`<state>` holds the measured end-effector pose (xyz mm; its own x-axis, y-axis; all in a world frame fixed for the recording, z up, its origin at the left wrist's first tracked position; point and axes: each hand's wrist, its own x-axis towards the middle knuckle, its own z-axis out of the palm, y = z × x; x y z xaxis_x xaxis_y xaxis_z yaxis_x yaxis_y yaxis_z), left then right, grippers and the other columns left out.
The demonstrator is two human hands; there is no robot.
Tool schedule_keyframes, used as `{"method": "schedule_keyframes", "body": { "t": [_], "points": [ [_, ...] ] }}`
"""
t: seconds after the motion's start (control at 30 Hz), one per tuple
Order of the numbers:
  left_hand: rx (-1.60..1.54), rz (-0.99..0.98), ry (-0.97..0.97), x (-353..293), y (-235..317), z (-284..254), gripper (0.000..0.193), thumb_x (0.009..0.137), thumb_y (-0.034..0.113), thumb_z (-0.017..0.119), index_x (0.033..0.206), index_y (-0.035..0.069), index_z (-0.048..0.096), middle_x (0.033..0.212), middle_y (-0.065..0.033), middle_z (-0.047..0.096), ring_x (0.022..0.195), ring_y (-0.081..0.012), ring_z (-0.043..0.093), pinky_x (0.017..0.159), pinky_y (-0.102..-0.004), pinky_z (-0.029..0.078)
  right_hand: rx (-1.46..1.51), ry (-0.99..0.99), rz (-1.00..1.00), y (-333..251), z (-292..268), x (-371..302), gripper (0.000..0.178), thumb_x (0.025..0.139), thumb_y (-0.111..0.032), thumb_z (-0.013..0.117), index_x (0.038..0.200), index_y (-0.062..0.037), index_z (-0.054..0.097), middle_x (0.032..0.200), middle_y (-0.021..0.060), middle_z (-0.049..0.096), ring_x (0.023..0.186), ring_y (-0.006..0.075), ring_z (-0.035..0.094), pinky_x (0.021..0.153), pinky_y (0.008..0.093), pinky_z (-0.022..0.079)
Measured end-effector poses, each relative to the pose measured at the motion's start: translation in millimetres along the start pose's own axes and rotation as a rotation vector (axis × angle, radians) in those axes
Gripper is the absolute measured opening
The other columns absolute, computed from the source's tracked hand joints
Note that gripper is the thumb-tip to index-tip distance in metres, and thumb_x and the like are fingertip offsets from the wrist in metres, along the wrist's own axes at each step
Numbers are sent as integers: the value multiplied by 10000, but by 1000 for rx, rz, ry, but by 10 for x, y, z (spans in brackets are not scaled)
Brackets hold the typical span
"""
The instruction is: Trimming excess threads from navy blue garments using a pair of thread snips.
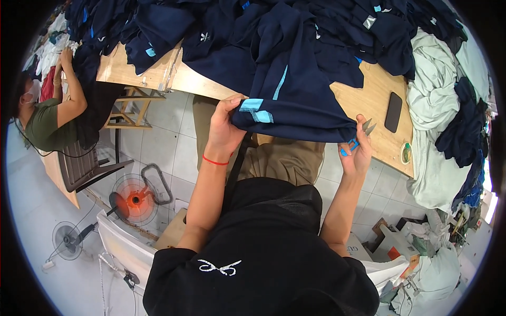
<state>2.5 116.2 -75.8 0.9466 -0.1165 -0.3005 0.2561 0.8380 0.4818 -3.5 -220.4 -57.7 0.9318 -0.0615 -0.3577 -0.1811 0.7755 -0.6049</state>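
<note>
A navy garment with light-blue trim (295, 100) hangs over the near edge of the wooden table (379, 100). My left hand (225, 126) grips its left corner by the light-blue band. My right hand (354, 152) pinches the garment's right corner and also holds small blue-handled thread snips (358, 138), blades pointing up. More navy garments are heaped across the table behind it. My lap in tan trousers shows below the cloth.
A black phone (393, 111) and a small round tin (406, 153) lie on the table's right end. Pale green and navy clothes pile at right. Another person (47, 116) sits at left handling garments. Two fans (134, 199) stand on the tiled floor.
</note>
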Motion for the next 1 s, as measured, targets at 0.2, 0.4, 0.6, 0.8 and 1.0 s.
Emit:
{"method": "schedule_keyframes", "body": {
  "t": [0.2,0.4,0.6,0.8,1.0],
  "points": [
    [-375,-21,-85,25,-15,-45,369,1058,279,524,1283,63,723,1265,-114,762,1244,-282,675,1166,-479,448,-9,-53,51,51,-6,25,191,1119,-193,588,1256,-69,637,783,23,656,517,65,492,401,215,320],
    [-626,107,-239,165,-97,-404,394,1084,197,481,1386,-6,632,1494,-131,642,1446,-273,542,1281,-475,321,-56,60,112,167,109,76,204,1117,-221,597,1253,-73,632,776,33,666,478,71,466,409,221,317],
    [-690,105,-170,122,-133,-175,504,1085,145,437,1544,-65,435,1644,-178,466,1571,-304,374,1347,-502,172,210,-244,97,246,-2,93,333,1119,-50,502,1439,-61,595,1137,91,766,646,38,591,429,212,311],
    [-738,120,-93,71,-130,-86,582,1086,154,436,1600,-88,310,1732,-186,295,1618,-337,249,1357,-541,93,283,-34,195,232,108,95,361,1107,-14,495,1452,-61,590,1217,154,758,715,58,657,411,190,290],
    [-669,78,-69,43,-115,-169,496,1089,219,445,1506,-46,485,1608,-167,511,1550,-314,398,1331,-518,200,290,49,182,233,29,118,380,1096,8,496,1462,-55,578,1229,177,749,712,75,674,390,192,285]
  ]
}}
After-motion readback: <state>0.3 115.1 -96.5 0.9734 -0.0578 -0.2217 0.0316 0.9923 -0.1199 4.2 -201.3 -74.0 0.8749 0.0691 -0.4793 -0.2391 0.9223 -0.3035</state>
